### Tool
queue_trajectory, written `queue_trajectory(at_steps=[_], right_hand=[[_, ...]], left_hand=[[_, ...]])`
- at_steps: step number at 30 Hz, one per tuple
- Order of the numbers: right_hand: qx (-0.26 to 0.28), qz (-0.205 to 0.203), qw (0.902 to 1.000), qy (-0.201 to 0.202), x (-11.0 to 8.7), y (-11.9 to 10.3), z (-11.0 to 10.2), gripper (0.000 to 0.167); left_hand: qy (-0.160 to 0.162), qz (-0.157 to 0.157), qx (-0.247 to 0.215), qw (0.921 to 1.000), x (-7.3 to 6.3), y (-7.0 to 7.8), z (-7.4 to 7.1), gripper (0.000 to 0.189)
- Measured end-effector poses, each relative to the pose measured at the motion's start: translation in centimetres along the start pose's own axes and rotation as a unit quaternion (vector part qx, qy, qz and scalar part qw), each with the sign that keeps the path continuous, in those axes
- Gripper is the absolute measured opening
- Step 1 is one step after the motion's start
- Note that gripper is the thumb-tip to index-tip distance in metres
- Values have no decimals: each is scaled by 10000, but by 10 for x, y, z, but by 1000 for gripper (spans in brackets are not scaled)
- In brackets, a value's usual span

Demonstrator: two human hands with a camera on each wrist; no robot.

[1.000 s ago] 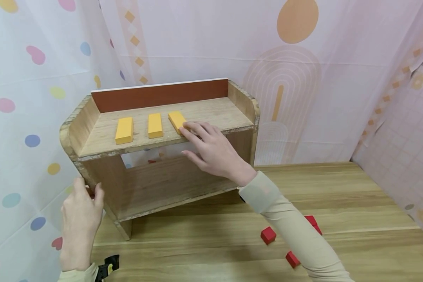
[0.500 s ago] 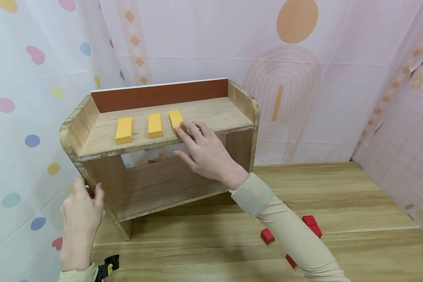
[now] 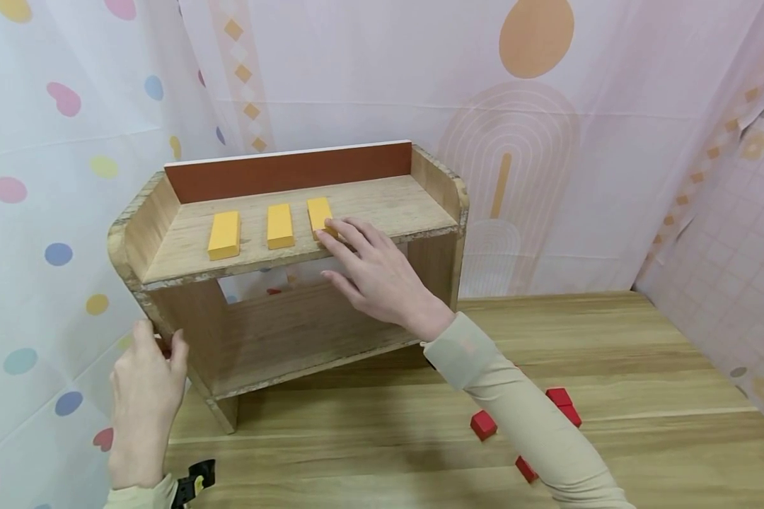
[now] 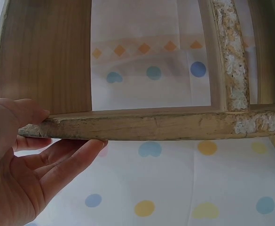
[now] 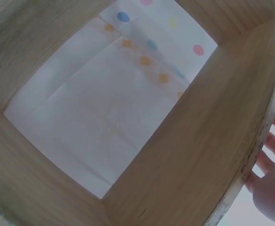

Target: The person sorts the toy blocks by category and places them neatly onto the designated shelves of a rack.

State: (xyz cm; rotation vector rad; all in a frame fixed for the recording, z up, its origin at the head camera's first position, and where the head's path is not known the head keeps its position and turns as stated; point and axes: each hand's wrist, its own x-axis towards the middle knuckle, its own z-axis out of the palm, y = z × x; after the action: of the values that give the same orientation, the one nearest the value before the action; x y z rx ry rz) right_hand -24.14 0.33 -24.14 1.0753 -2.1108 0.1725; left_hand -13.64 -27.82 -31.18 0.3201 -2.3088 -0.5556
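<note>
A small wooden shelf (image 3: pixel 382 201) stands at a slant, with three yellow blocks (image 3: pixel 280 226) lying in a row on its top board. My right hand (image 3: pixel 382 279) reaches over the front edge, fingers extended. Its fingertips touch the near end of the rightmost yellow block (image 3: pixel 319 211), partly covering it, while the thumb hangs apart below the board. At the left side panel (image 4: pixel 142 126), my left hand (image 3: pixel 146 403) grips the edge, thumb on the inner side and fingers on the outer. In the right wrist view, the right fingers (image 5: pixel 264 162) appear past the board's edge.
Several red blocks (image 3: pixel 484 425) lie on the wood-grain surface (image 3: pixel 369 438) at right, some beside or under the right forearm. A red-brown strip (image 3: pixel 293 172) closes the shelf's back. Patterned curtains (image 3: pixel 382 78) hang close behind and to the left.
The rightmost yellow block has turned from slanted to nearly in line with the others. My right hand has shifted slightly left with it. The left hand has stayed put.
</note>
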Motion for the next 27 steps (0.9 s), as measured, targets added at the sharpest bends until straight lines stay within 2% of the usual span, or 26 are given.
queue_trajectory(at_steps=[8,12,18,27], right_hand=[[173,-159,9992,321,-17,8,-3,48],[320,-323,9973,577,-33,15,-5,48],[312,-600,9949,748,-62,28,-4,47],[587,-370,9961,543,-111,51,4,41]], left_hand=[[38,82,-14,10000,1,1,1,24],[30,99,-20,9999,1,1,1,24],[118,149,-65,9998,1,-1,1,23],[153,161,-36,9997,1,-2,2,24]])
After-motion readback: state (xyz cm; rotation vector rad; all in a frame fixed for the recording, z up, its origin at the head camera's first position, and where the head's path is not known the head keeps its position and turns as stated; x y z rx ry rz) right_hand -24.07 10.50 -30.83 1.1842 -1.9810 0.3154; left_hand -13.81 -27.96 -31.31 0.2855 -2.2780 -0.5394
